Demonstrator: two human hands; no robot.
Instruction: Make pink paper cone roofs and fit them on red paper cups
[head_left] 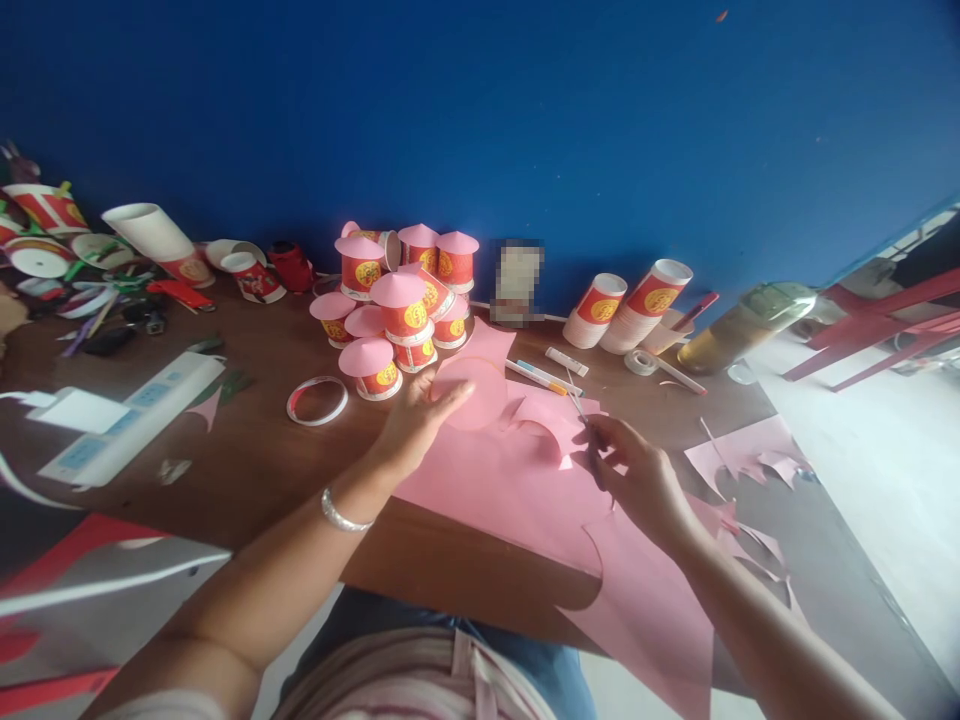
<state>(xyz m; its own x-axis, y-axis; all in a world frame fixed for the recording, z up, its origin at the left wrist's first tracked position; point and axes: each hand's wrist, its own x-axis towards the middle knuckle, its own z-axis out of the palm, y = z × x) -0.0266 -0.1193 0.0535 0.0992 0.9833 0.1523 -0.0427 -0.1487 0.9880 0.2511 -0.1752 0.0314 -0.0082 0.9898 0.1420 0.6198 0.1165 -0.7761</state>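
Note:
My left hand [420,415] is closed on the left edge of a pink paper disc [480,395], thumb over it and fingers partly hidden. Over the pink sheets, my right hand [637,475] grips dark-handled scissors [594,450], their blades pointing up and away from me. Near the blades lies a curled pink paper scrap [551,412]. Large pink paper [480,480] spreads beneath both hands, and another sheet with a curved cut edge [652,580] hangs toward the front of the table.
Red paper cups with pink cone tops [401,305] stand behind my left hand. Stacked cups [652,300], a bottle [742,325] and a tape roll [640,362] are at back right. A power strip [135,420] lies left; pink offcuts [750,450] lie right.

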